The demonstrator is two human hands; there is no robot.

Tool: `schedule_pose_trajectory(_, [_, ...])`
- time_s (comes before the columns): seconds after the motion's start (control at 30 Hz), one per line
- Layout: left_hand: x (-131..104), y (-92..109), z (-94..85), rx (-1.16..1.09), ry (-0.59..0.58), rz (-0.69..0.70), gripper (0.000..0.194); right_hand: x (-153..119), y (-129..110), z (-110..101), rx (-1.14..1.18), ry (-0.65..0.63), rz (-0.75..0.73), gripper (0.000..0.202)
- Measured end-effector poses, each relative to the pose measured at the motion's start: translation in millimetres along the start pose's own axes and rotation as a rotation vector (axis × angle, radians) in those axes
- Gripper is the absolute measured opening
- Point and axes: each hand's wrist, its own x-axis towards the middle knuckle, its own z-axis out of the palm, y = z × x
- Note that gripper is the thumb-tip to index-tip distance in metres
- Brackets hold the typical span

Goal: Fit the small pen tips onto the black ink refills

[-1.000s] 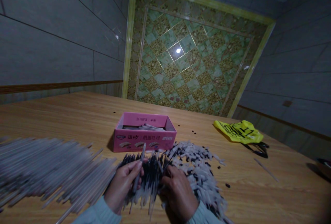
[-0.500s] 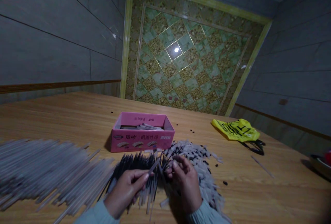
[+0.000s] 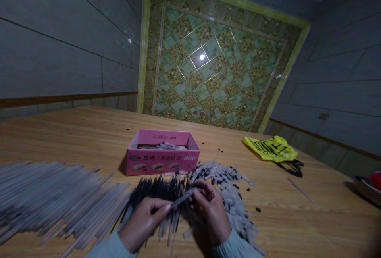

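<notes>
grey tiled walls, yellow-framed green tiled panel, wood-grain table

Table, brown wood grain; on it lie: long translucent tubes, spread left; dark-ended tubes, bunched mid-front; pink open-topped box, just beyond; heap of small whitish and black pieces; scattered black bits; yellow bag, black lettering; thin rod, alone; bowl, far right.

Left grip pinching thin tube, right grip at its tip, pink box beyond
</notes>
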Motion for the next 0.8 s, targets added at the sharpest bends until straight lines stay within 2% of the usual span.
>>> schedule_pose_trajectory(0.1, [0.8,-5.3,-1.8,0.048,0.018,0.001,0.032,3.6,6.3,-5.1,-0.047,-0.051,-0.057,0.029])
schedule_pose_trajectory(0.2, [0.6,-7.9,-2.7,0.123,-0.028,0.009,0.036,4.9,9.8,-7.5,-0.11,-0.102,-0.07,0.02])
schedule_pose_trajectory(0.33, [-0.6,-4.1,-2.5,0.194,-0.061,0.016,0.039,1.3,2.9,-5.9,-0.362,-0.112,-0.174,0.008])
schedule_pose_trajectory(0.43, [-1.5,1.1,-1.8,0.217,-0.066,0.027,0.039,-2.7,-5.6,-4.4,-0.566,-0.135,-0.289,0.01])
schedule_pose_trajectory(0.57, [-2.7,5.7,-0.2,0.239,-0.067,0.043,0.036,-5.0,-9.5,-3.4,-0.687,-0.145,-0.359,0.015])
schedule_pose_trajectory(0.67, [-3.9,7.1,0.8,0.273,-0.044,0.11,0.032,-4.0,-7.9,-3.8,-0.711,-0.139,-0.379,0.015])
schedule_pose_trajectory(0.8, [-7.3,7.7,1.0,0.334,0.046,0.267,0.027,-2.9,-8.0,-4.6,-0.746,-0.14,-0.37,0.02])
